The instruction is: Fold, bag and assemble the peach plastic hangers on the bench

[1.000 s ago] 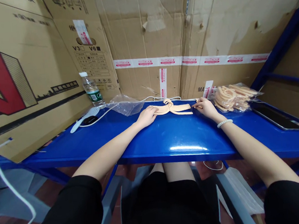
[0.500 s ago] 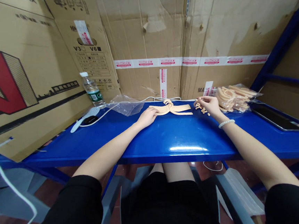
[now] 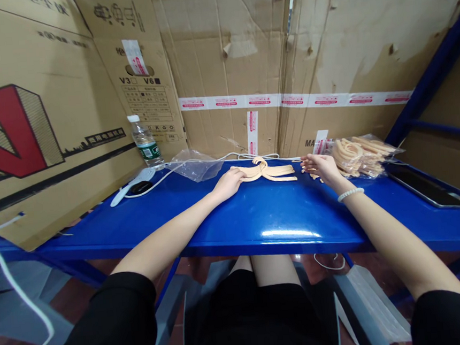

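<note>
A stack of beige plastic clothes hangers lies on the blue table, with hooks pointing to the back and arms spread to both sides. My left hand is closed around the end of the left arms. Just past the right ends, my right hand hovers low over small loose beige parts. Its thumb and fingers are brought together in a pinch. A thin beige bit shows by the fingertips, but what they hold is too small to make out.
A clear bag of beige hanger parts lies at the right, beside a dark phone or tablet. Toward the left are a water bottle, an empty plastic bag, a pale blue-handled tool and a white cable. Cardboard walls the back.
My right hand has lifted slightly off the small parts, its fingers now pointing toward the hangers. My left hand stays on the hanger stack. The view has tilted a little.
</note>
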Motion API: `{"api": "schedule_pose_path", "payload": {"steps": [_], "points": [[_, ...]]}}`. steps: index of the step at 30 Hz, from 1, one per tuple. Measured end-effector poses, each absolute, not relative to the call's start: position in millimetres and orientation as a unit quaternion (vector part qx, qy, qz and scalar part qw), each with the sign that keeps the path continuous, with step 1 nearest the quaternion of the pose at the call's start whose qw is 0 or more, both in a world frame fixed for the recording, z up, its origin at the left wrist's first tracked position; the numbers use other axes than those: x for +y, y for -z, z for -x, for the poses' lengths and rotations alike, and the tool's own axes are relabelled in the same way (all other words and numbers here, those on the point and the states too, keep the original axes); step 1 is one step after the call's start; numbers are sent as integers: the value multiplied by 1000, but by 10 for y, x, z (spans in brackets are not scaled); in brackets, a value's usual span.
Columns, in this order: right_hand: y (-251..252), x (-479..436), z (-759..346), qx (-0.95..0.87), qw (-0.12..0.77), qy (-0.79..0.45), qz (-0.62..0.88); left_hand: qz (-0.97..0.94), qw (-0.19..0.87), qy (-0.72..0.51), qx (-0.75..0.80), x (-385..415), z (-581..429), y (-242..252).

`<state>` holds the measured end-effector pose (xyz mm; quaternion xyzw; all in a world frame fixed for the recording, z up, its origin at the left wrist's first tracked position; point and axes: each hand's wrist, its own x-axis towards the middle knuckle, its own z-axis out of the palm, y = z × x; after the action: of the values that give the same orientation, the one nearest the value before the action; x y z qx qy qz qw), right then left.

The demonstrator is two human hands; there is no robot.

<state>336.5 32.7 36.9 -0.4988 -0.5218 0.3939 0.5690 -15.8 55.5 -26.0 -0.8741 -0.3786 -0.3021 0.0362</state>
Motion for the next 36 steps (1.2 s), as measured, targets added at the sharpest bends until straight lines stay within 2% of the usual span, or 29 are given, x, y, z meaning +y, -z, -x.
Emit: {"api": "schedule_pose_path", "payload": {"steps": [9,21,36], "points": [[-255,409,-3374,-489,586,-418,492,868,45,303,-390,494,141,228],[-229,406,-3376,-533,501,-468,496,858,66,306,-408,454,104,231],[-364,302,-3273,-463,414,-600,503,841,90,320,-427,408,127,202]]}}
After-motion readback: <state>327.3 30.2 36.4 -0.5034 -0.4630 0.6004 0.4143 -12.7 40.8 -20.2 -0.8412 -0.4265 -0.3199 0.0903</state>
